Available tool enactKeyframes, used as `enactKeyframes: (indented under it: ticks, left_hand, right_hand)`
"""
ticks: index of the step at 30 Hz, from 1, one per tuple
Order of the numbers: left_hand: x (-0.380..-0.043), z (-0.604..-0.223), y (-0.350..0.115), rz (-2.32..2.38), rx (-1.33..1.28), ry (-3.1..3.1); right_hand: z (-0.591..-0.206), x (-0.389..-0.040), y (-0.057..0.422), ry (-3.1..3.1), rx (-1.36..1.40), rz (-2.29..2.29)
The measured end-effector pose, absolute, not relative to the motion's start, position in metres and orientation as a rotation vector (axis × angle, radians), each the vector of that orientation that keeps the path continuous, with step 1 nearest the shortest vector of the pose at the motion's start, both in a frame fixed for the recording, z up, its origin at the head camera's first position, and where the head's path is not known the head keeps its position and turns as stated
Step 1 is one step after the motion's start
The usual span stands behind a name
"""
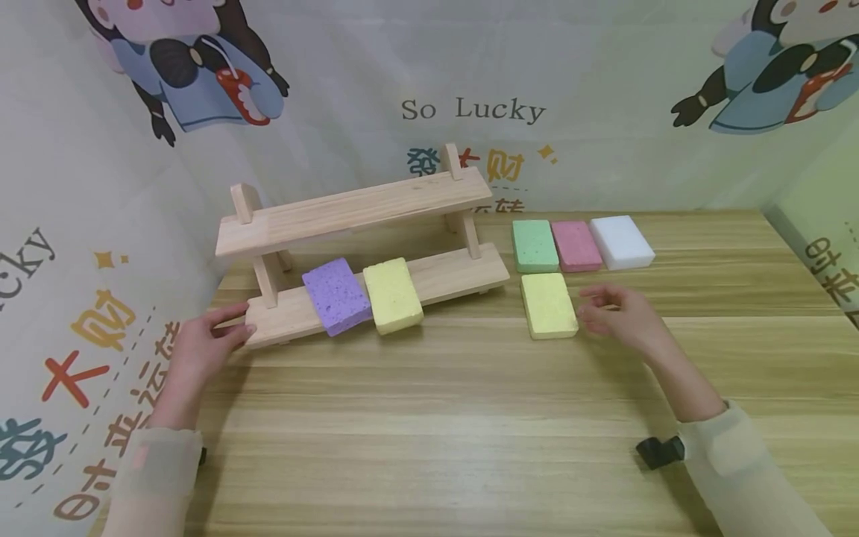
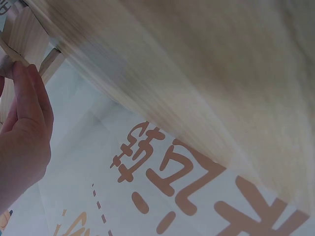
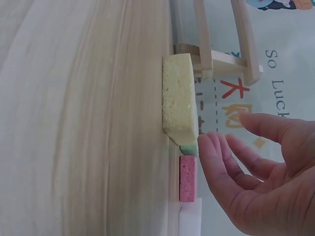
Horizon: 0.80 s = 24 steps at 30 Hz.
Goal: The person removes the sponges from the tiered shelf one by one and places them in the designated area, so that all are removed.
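A two-tier wooden rack [image 1: 356, 212] stands at a slant on the table. My left hand [image 1: 209, 344] pinches the left end of its lower board; in the left wrist view that hand [image 2: 27, 118] shows bent fingers at the wood. A purple sponge [image 1: 337, 296] and a yellow sponge [image 1: 393, 295] lie side by side on the lower board, jutting over its front edge. To the right, another yellow sponge [image 1: 549, 306] lies flat on the table. Beside its right edge is my right hand [image 1: 620, 317], fingers loosely bent with nothing between them, as the right wrist view also shows.
Behind the right yellow sponge, a green sponge [image 1: 535, 245], a pink sponge [image 1: 576, 246] and a white sponge [image 1: 622, 242] lie in a row. Printed cloth [image 1: 590, 82] hangs behind the wooden table [image 1: 456, 418] and along its sides.
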<state>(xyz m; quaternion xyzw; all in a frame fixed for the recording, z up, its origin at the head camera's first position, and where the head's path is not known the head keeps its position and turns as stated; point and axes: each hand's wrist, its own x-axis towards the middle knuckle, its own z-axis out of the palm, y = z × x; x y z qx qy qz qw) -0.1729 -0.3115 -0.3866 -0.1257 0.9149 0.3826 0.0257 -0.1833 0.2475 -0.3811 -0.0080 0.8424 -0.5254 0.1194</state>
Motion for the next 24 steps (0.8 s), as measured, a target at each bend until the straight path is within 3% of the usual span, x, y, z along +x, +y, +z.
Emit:
enactKeyframes:
  ticks: [24]
  left_hand:
    - [-0.174, -0.389, -0.315, 1.202, -0.346, 2.843]
  right_hand:
    - [-0.37, -0.193, 0.196, 2.488, -0.131, -1.662]
